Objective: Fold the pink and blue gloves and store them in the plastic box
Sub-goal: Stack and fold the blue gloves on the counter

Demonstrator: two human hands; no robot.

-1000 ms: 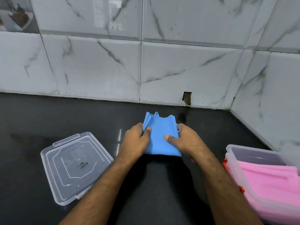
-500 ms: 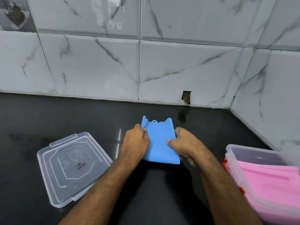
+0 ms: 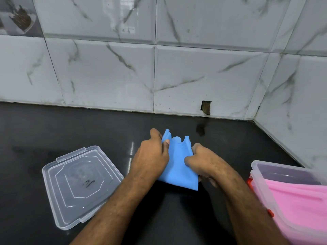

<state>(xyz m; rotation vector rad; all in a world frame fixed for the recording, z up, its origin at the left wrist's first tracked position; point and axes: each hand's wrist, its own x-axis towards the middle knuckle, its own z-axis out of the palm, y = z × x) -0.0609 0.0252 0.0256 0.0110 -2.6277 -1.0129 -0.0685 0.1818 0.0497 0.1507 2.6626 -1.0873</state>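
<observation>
Lid [image 3: 79, 186] is off, sitting on the counter [image 3: 88, 124] at left. Our left hand [image 3: 150, 156] pinches the blue glove [image 3: 177, 165] at its left edge; right hand [image 3: 203, 161] grips the right side. It looks floppy, light and rubbery, so we'd hold the folded edges. Pink glove [image 3: 299, 206] already lies in the plastic box [image 3: 258, 175] at right.

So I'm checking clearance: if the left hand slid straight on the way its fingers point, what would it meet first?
Past the blue glove that the left hand grips, probably bare countertop, then the tiled wall; depth is unclear.
</observation>
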